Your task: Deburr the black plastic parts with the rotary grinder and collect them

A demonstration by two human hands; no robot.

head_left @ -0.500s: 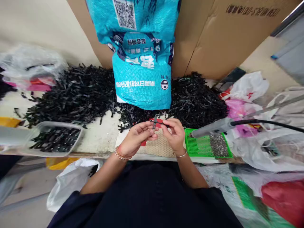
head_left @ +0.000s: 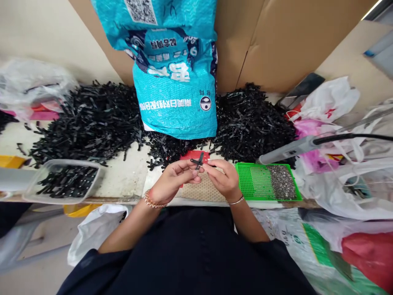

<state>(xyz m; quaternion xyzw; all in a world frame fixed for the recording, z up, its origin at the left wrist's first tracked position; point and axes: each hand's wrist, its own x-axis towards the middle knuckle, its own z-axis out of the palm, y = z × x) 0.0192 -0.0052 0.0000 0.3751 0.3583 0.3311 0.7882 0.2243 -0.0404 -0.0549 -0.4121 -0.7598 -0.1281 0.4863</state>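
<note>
Over the front of the bench, my left hand (head_left: 172, 180) pinches a small piece made of black plastic strips (head_left: 198, 161) crossed over each other. Its thumb and fingers are closed around the lower part of the piece. My right hand (head_left: 225, 179) is just to the right, fingers bent together and fingertips against or very near the piece; anything between them is too small to make out. Beneath both hands lie a tan honeycomb-patterned mat (head_left: 208, 194) and a red card (head_left: 194, 155). A green perforated tray (head_left: 245, 181) holding many tiny metal parts (head_left: 281, 182) sits by my right hand.
Heaps of black strips (head_left: 95, 119) line the back, behind and beside a blue sack (head_left: 181, 114). A clear tub (head_left: 100, 180) of strips stands left. A grey rod-shaped tool (head_left: 285, 149) with a black cable reaches over the tray. Plastic bags (head_left: 328, 102) crowd the right.
The crossed strips have turned in my left fingers. My right hand has let go of the strip end it held at the right and now has its fingertips close to the crossing. The view has shifted slightly.
</note>
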